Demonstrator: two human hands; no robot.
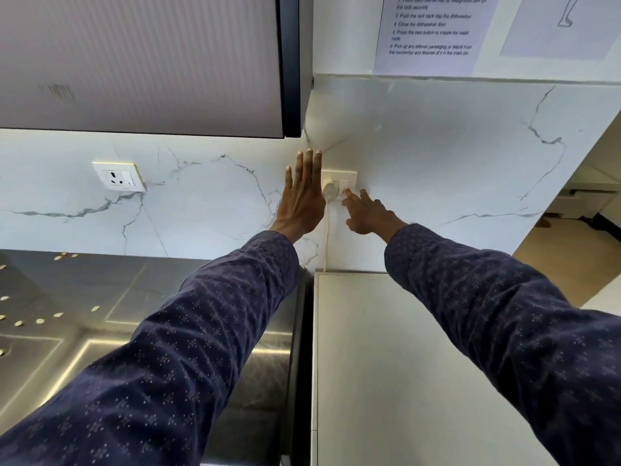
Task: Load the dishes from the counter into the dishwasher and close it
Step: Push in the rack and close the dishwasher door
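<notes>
Both my arms reach out to the marble wall. My left hand (pixel 302 193) is held flat with straight fingers, just left of a white wall socket plate (pixel 349 178). A white plug (pixel 328 190) sits in that plate, and its cord (pixel 326 237) hangs down behind the white appliance top (pixel 363 348). My right hand (pixel 368 213) reaches the plate from the right, its fingertips touching the switch area. No dishes are in view. The dishwasher's door and front are out of sight.
A grey counter (pixel 127 287) with a steel sink (pixel 100 364) lies at the left. A second socket (pixel 119 176) sits on the wall farther left. A dark-edged wall cabinet (pixel 151 62) hangs overhead. Printed instruction sheets (pixel 433 31) are taped above. A doorway opens at the right.
</notes>
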